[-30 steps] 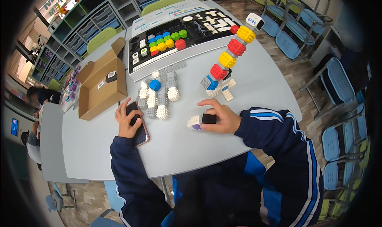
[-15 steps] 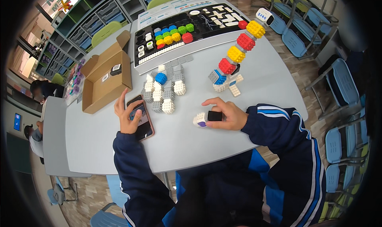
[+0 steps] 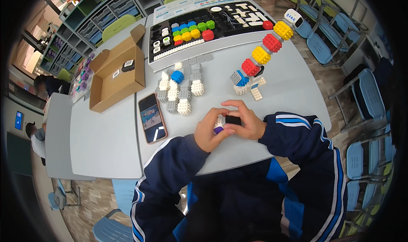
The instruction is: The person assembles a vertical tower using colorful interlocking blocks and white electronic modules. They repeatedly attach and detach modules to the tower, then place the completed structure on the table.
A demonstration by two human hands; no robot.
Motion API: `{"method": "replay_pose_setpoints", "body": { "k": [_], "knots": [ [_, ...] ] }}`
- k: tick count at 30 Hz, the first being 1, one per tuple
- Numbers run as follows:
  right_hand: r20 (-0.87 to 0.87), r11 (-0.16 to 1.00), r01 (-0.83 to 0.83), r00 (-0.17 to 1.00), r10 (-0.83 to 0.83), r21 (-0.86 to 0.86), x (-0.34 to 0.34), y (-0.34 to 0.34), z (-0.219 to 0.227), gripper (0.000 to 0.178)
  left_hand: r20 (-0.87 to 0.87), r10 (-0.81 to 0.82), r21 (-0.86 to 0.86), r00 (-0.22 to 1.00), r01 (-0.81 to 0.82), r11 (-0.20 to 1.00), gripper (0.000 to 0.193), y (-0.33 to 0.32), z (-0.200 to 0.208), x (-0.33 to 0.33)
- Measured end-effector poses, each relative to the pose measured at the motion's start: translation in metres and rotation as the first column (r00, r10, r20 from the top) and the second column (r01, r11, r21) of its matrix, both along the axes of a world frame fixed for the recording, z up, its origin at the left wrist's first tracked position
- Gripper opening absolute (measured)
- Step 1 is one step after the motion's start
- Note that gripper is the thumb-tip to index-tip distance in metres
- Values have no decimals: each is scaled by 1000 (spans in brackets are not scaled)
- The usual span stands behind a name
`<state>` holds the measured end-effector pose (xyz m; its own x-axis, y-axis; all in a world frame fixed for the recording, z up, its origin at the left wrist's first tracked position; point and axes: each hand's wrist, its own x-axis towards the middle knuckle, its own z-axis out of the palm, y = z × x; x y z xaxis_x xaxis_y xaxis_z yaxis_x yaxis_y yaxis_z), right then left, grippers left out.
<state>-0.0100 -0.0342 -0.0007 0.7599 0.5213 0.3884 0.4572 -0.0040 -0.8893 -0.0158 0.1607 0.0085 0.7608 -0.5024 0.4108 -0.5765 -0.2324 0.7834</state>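
Note:
Near the table's front edge, a small white block module (image 3: 233, 120) with a black face and a purple patch is held between my two hands. My right hand (image 3: 252, 125) grips its black end, thumb in front. Curled round the white end is my left hand (image 3: 207, 130), whose fingers partly cover it. A phone (image 3: 153, 119) with a lit picture lies face up to the left. Behind the hands sits a cluster of white and grey studded blocks (image 3: 184, 90) with one blue block (image 3: 177, 77). A leaning tower of red and yellow blocks (image 3: 261, 55) stands farther right.
A large kit tray (image 3: 158, 64) with coloured blocks and white parts spans the back of the table. At the left is an open cardboard box (image 3: 102, 102) holding a dark item. Blue chairs (image 3: 369, 91) stand beyond the right edge. Other people sit far left.
My left hand has left the phone and moved right to the module, closing on its white end. The right hand keeps its hold. The view has shifted slightly.

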Motion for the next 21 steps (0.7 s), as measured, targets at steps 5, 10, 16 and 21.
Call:
{"method": "replay_pose_setpoints", "body": {
  "k": [5,10,16,21],
  "knots": [
    [-209,998,-55,977,50,-16,2,-4,4,48,-196,-30,-26,980,25,999,52,3,-9,1],
    [-51,997,-58,997,61,41,0,2,-2,42,-230,-119,-138,966,88,987,52,5,-14,-1],
    [-296,986,-115,944,145,117,-9,2,-2,34,-384,-199,-234,902,113,966,45,5,-9,-7],
    [-377,979,-98,912,159,176,-13,5,6,31,-467,-217,-299,857,78,951,37,4,-6,-10]
  ]
}}
